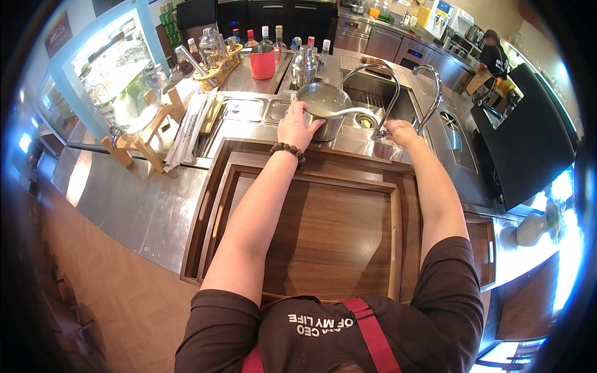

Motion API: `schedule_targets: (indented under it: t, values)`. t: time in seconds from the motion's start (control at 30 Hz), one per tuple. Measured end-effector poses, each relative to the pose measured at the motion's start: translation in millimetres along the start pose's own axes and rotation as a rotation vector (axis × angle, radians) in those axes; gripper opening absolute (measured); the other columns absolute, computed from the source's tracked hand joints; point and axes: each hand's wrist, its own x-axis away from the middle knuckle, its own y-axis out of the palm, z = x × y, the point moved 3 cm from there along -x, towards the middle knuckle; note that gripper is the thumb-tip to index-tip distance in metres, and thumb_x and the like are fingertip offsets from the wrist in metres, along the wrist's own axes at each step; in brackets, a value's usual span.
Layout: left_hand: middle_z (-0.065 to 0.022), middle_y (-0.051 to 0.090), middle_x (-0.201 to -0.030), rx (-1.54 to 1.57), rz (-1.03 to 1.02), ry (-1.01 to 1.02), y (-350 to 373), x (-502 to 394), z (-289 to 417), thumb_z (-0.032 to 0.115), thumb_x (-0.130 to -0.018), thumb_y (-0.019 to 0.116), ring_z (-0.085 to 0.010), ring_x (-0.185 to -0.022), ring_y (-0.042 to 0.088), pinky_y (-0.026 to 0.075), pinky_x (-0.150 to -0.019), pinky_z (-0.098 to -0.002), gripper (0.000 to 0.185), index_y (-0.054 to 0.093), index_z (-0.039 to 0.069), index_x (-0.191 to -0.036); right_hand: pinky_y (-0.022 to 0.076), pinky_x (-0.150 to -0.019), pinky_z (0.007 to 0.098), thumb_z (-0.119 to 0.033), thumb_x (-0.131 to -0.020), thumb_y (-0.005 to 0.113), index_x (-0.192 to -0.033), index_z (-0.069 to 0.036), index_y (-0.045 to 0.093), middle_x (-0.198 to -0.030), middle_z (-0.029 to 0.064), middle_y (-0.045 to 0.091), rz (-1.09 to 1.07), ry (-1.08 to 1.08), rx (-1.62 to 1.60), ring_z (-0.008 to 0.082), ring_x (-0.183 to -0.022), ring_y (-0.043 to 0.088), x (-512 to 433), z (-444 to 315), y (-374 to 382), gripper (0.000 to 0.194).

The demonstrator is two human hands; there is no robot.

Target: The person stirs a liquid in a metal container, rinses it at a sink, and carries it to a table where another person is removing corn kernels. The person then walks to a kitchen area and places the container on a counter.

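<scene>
A round stainless-steel pot (326, 128) stands beside the sink with cloudy liquid in it. My left hand (298, 125) grips its near left side, the fingers at the rim and the thumb along the wall. A pale curved utensil handle (352, 111) rests over the pot's right rim; its other end is hidden in the liquid. My right hand (402, 133) holds the small lever (380, 134) at the base of a chrome gooseneck faucet (395, 86). The faucet's spout arches over behind the pot. Whether water runs from it I cannot tell.
Nested wooden trays (336, 233) lie right before me. Behind the pot are a red pitcher (263, 63), a cocktail shaker (304, 67) and several bottles. A second faucet (438, 88) stands right of the sink (406, 100). A glass drink dispenser (123, 88) is left. A person (492, 58) stands far right.
</scene>
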Motion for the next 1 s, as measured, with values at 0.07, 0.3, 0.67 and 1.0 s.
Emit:
schedule_targets:
  t: [0.07,0.3,0.67,1.0]
  values:
    - [-0.0078,0.053,-0.110,-0.006,-0.003,-0.008,0,0,0,0.033,-0.073,0.072,-0.0275,-0.102,0.053,0.043,-0.081,-0.0405,0.048,0.046,0.009,-0.105,0.0442,-0.089,0.0350,-0.012,-0.071,0.068,-0.108,-0.010,0.063,-0.101,0.0136,0.063,0.007,0.002,0.005,0.0269,-0.102,0.057,-1,0,3,0.037]
    - [-0.0078,0.053,-0.111,-0.003,-0.014,-0.013,0,0,3,0.033,-0.073,0.071,-0.0277,-0.102,0.053,0.042,-0.081,-0.0407,0.047,0.046,0.009,-0.105,0.0474,-0.082,0.0383,-0.013,-0.072,0.069,-0.106,-0.008,0.060,-0.097,0.0133,0.063,0.093,-0.079,0.036,0.0314,-0.094,0.059,-3,14,16,0.035]
    - [-0.0074,0.053,-0.108,-0.023,0.001,0.009,-1,0,3,0.033,-0.073,0.071,-0.0275,-0.100,0.054,0.043,-0.080,-0.0409,0.047,0.046,0.009,-0.104,0.0459,-0.086,0.0381,-0.013,-0.073,0.068,-0.107,-0.008,0.061,-0.100,0.0137,0.063,0.024,0.007,0.029,0.0308,-0.097,0.058,-1,3,5,0.035]
    - [-0.0073,0.054,-0.107,-0.030,0.005,-0.008,-4,1,2,0.033,-0.073,0.071,-0.0267,-0.100,0.054,0.043,-0.080,-0.0409,0.046,0.048,0.009,-0.104,0.0457,-0.086,0.0383,-0.014,-0.072,0.069,-0.106,-0.009,0.061,-0.099,0.0139,0.063,0.032,-0.025,0.026,0.0312,-0.098,0.058,-4,0,8,0.035]
